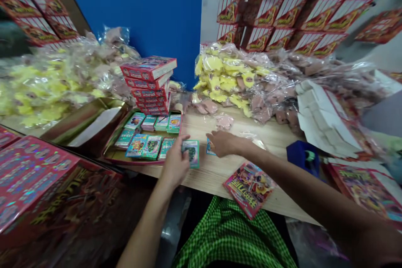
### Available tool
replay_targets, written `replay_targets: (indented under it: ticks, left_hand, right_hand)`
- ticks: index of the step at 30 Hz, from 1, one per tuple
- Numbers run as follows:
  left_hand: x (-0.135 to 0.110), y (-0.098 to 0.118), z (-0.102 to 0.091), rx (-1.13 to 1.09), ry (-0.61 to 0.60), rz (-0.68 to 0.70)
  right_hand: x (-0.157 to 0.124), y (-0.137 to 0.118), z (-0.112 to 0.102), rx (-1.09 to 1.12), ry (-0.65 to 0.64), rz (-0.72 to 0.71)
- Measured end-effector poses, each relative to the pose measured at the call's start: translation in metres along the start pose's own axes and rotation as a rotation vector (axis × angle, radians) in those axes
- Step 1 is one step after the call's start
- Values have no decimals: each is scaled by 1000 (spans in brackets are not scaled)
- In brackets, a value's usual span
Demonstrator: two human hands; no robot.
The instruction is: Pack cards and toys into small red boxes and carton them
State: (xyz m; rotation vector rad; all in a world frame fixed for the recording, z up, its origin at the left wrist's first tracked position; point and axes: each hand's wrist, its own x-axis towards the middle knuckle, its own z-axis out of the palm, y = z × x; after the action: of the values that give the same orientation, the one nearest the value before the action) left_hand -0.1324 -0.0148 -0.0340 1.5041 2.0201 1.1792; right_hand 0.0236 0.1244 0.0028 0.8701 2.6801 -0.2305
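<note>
My left hand (176, 160) is beside the card box, its thumb against a green-bordered trading card (192, 153) with a dark picture. The index finger reaches over the card's top edge. On the table to the right, my right hand (224, 143) points its bent fingers down onto a blue trading card (209, 147), which it partly covers. An open shallow box (108, 153) to the left holds several stacks of trading cards (153, 146). A red printed packet (249, 186) lies at the table's front edge, under my right forearm.
Several red boxes (150, 69) are stacked at the card box's back edge. Bagged yellow and pink plush pieces (216, 71) are heaped behind. A blue holder (302, 157) and white cartons (323, 117) stand right. A gold-lined box (75, 134) and large red box (34, 171) are left.
</note>
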Motion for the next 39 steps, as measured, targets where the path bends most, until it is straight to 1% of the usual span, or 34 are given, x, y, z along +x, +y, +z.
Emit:
replay_targets:
  ticks: [1,3,5,7,11,14,18,21,24,27,30,33,37,39]
  left_hand:
    - [1,2,13,115,-23,-3]
    - [5,1,33,247,-61,-21]
    - [6,-3,42,331,-96,-16]
    - [7,-7,42,415,-188,37]
    - [10,-13,32,545,-406,197]
    - [13,-16,32,649,-473,299]
    - [7,-19,40,779,-480,411]
    - [4,-20,41,836,-488,486]
    - [6,-21,36,864,-484,546]
    - [8,-21,31,869,-457,584]
    - [7,-23,30,853,-409,590]
    - [4,-25,33,827,-349,560]
    - [1,-25,36,771,-310,503]
    - [1,-25,36,737,-310,468]
  right_hand:
    - [-8,-2,14,-24,-3,2]
    - [-22,-7,36,-64,15,7]
    - [-30,-7,45,-83,32,-1]
    - [-33,-1,44,-73,29,-14]
    - [-31,19,29,-43,22,-1]
    - [-33,21,28,-63,54,27]
    - [-38,4,39,-129,144,47]
    - [-40,-9,46,-170,195,30]
    - [-42,-12,50,-178,203,-42]
    - [-45,-8,54,-173,231,-106]
    - [-46,-1,58,-153,287,-122]
    - [-43,6,58,-129,327,-106]
    - [-39,12,53,-115,345,-68]
    - [-38,14,53,-107,326,-76]
